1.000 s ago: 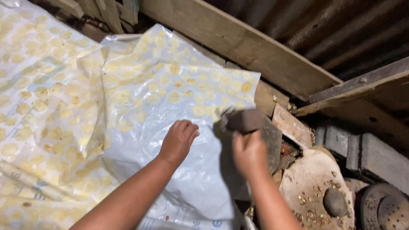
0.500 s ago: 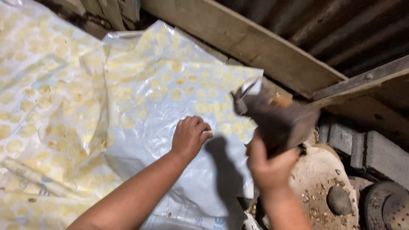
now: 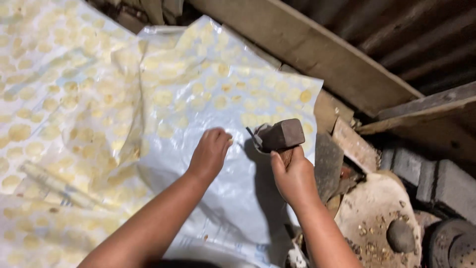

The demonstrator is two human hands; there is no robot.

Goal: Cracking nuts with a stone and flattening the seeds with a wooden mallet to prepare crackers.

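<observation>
My right hand (image 3: pixel 295 176) grips the wooden handle of a hammer (image 3: pixel 278 135), whose dark head is low, just over a white plastic sheet (image 3: pixel 218 99) dotted with pale yellow round pieces. To the left of the hammer head, my left hand (image 3: pixel 210 153) is closed with its fingertips pressed on the sheet. The sheet lies rumpled over a second, similar sheet (image 3: pixel 44 109) at the left.
Wooden beams (image 3: pixel 317 54) run diagonally along the far side. At the right stand grey blocks (image 3: pixel 436 181), a round flat stone (image 3: pixel 377 223) with small pebbles and a dark stone on it, and a dark slab (image 3: pixel 328 164) by the sheet's edge.
The hammer was raised high half a second ago and has come down to just above the sheet. My left hand stayed on the sheet, shifting slightly.
</observation>
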